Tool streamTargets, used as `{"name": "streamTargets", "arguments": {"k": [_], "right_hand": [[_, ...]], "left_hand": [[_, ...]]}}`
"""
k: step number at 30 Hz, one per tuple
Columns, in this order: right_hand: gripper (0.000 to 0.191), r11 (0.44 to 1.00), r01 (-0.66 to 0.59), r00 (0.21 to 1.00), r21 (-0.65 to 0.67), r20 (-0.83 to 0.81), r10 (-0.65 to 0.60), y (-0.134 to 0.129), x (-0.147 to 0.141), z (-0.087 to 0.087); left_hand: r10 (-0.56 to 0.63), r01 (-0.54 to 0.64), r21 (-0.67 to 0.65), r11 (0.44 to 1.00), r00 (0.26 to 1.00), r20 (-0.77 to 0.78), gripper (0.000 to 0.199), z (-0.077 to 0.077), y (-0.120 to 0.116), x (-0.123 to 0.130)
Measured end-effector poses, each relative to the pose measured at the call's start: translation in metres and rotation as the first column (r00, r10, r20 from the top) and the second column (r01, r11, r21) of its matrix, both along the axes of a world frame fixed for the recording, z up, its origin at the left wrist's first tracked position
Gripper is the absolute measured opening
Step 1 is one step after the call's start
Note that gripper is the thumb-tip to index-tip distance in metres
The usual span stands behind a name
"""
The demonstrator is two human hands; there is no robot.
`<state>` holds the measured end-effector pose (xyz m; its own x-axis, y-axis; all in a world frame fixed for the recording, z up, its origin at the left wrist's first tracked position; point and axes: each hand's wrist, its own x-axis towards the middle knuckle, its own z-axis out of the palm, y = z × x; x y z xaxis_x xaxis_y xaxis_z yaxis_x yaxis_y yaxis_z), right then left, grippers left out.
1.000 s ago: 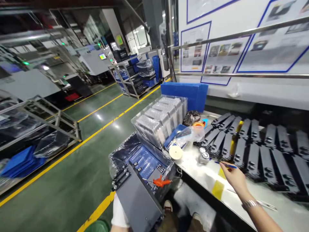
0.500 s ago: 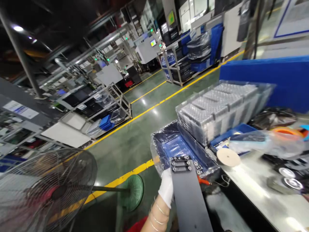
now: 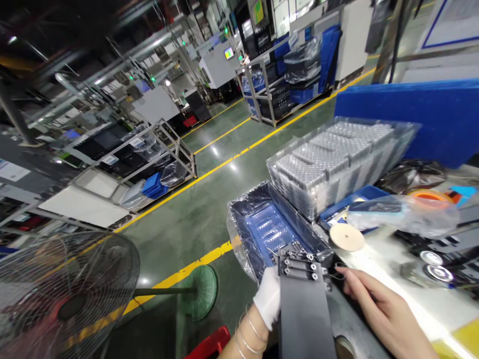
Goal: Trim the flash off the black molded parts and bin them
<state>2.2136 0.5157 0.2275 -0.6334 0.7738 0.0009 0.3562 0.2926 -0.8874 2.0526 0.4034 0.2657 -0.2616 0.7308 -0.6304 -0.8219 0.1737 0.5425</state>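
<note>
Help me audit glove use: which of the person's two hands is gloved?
The left hand, which holds the dark grey panel. It wears a white glove, whereas the right hand, on the panel's other side, is bare.

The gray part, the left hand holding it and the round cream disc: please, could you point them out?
Gray part [image 3: 305,311], head view: its long flat face.
Left hand [image 3: 269,296], head view: its gloved middle.
Round cream disc [image 3: 344,240], head view: its flat top.

I count one gloved left hand [image 3: 268,294] holding one gray panel [image 3: 305,314], one bare right hand [image 3: 385,311], one plastic-lined crate [image 3: 271,227], one pedestal fan [image 3: 71,305] and, on the workbench [image 3: 430,306], one cream disc [image 3: 346,237] near its left edge and two silver-rimmed fittings [image 3: 439,273].
</note>
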Motion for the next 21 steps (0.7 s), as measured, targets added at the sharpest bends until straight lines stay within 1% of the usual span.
{"name": "streamTargets", "arguments": {"k": [2,3,5,6,8,9,10,11,13,15,17,19,21], "right_hand": [[0.062,1.0,-0.009,0.999,0.015,-0.048,0.01,-0.005,-0.006,-0.005],[0.06,1.0,-0.018,0.998,0.02,-0.065,0.019,-0.007,-0.008,-0.007],[0.049,0.998,-0.048,0.995,0.027,-0.084,0.05,-0.008,-0.015,-0.01],[0.044,0.996,-0.065,0.992,0.055,-0.108,0.071,-0.009,-0.021,-0.009],[0.034,0.977,-0.056,0.975,0.204,-0.198,0.097,-0.009,-0.037,-0.004],[0.024,0.952,-0.043,0.964,0.303,-0.239,0.119,-0.009,-0.048,0.001],[0.016,0.914,-0.032,0.951,0.404,-0.27,0.153,-0.008,-0.062,0.006],[0.016,0.873,-0.039,0.94,0.487,-0.279,0.198,-0.007,-0.076,0.012],[0.02,0.814,-0.122,0.923,0.568,-0.237,0.303,-0.002,-0.106,0.022],[0.017,0.777,-0.239,0.893,0.582,-0.182,0.411,0.006,-0.131,0.029],[0.015,0.756,-0.327,0.867,0.566,-0.137,0.478,0.013,-0.15,0.032],[0.013,0.744,-0.377,0.853,0.551,-0.107,0.511,0.016,-0.161,0.032],[0.013,0.747,-0.395,0.855,0.536,-0.084,0.512,0.014,-0.169,0.029]], "left_hand": [[0.054,-0.052,-0.028,0.998,0.998,0.042,0.021,-0.011,-0.004,-0.011],[0.066,-0.065,-0.039,0.997,0.998,0.021,0.019,-0.016,-0.007,-0.019],[0.102,-0.104,-0.056,0.993,0.994,-0.035,0.02,-0.023,-0.013,-0.038],[0.123,-0.128,-0.068,0.989,0.989,-0.082,0.021,-0.026,-0.016,-0.048],[0.149,-0.171,-0.1,0.98,0.969,-0.197,0.02,-0.035,-0.02,-0.065],[0.147,-0.181,-0.12,0.976,0.957,-0.251,0.016,-0.041,-0.021,-0.072],[0.135,-0.183,-0.139,0.973,0.945,-0.299,0.013,-0.047,-0.021,-0.077],[0.116,-0.177,-0.156,0.972,0.934,-0.336,0.011,-0.055,-0.021,-0.081],[0.071,-0.152,-0.183,0.971,0.919,-0.387,0.01,-0.07,-0.017,-0.087],[0.022,-0.114,-0.198,0.974,0.909,-0.417,0.013,-0.082,-0.012,-0.092],[-0.023,-0.078,-0.206,0.975,0.894,-0.448,0.017,-0.089,-0.01,-0.099],[-0.062,-0.046,-0.209,0.977,0.874,-0.482,0.019,-0.09,-0.009,-0.105],[-0.097,-0.016,-0.209,0.978,0.849,-0.519,0.022,-0.085,-0.008,-0.109]]}}
